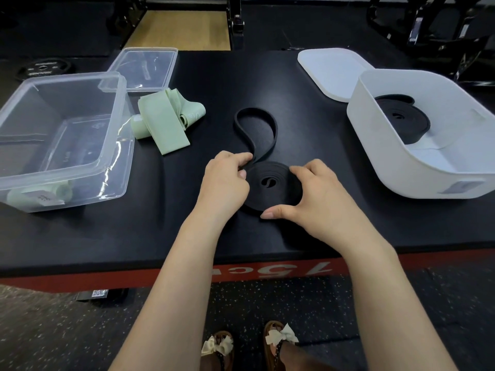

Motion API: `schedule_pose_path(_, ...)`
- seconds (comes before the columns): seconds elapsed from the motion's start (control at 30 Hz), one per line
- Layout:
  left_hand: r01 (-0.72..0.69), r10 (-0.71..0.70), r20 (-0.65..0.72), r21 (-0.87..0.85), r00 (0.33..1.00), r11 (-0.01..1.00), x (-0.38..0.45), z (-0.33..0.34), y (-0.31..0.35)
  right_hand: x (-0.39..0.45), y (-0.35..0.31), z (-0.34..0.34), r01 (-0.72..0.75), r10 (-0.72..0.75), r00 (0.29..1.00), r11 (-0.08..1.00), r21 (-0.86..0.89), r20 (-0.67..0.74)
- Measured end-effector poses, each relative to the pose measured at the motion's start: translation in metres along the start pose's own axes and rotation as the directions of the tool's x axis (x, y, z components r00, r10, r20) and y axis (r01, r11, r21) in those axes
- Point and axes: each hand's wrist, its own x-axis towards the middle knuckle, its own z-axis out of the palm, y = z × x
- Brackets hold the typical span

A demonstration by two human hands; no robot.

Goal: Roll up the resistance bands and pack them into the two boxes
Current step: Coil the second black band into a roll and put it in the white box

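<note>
Clear box (16, 124): left edge of the platform, one green roll inside.
Green band (166, 121): loose beside it, unrolled.
Left hand (223, 180): pinches the black band's free tail.
Black band (270, 183): centre, mostly coiled.
Right hand (318, 194): cups the coil.
White box (417, 167): right edge, one black coil packed.
Platform (334, 231): black mat, gym floor around.

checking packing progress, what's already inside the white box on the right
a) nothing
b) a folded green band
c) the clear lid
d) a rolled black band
d: a coiled black band lies on the floor of the white box, while the hands roll a second black band on the table, and the loose green band sits beside the clear box.
</note>
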Motion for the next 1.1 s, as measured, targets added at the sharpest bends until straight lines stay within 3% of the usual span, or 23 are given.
schedule_pose_path(0.23, 0.031, -0.032, 0.063, 0.010, 0.998, 0.999, 0.000, -0.007, -0.005, 0.005, 0.010, -0.008, 0.063, -0.070, 0.996, 0.990, 0.123, 0.048)
schedule_pose_path(0.37, 0.023, -0.016, 0.106, -0.070, 0.994, 0.997, -0.003, -0.011, -0.003, 0.007, 0.011, -0.011, 0.074, -0.082, 0.995, 0.988, 0.138, 0.059)
schedule_pose_path(0.53, 0.055, -0.029, 0.201, -0.126, 0.979, 0.991, 0.004, -0.008, -0.002, 0.010, 0.015, -0.010, 0.134, -0.140, 0.987, 0.988, 0.081, 0.076)
schedule_pose_path(0.67, 0.067, -0.042, 0.184, -0.130, 0.982, 0.989, 0.004, -0.003, 0.005, 0.013, 0.018, -0.008, 0.175, -0.177, 0.981, 0.984, 0.035, 0.076)
schedule_pose_path(0.77, -0.067, 0.069, 0.187, -0.018, 0.980, 0.998, 0.000, 0.000, 0.012, 0.013, 0.019, -0.006, 0.187, -0.189, 0.981, 0.982, 0.043, 0.052)
schedule_pose_path(0.93, -0.220, 0.175, 0.374, 0.081, 0.911, 0.972, 0.000, -0.012, 0.005, 0.014, 0.021, -0.006, 0.193, -0.195, 0.980, 0.980, 0.040, 0.047)
schedule_pose_path(1.1, -0.271, 0.211, 0.342, 0.139, 0.916, 0.953, 0.000, -0.010, 0.001, 0.014, 0.024, -0.002, 0.162, -0.163, 0.987, 0.984, 0.079, 0.006)
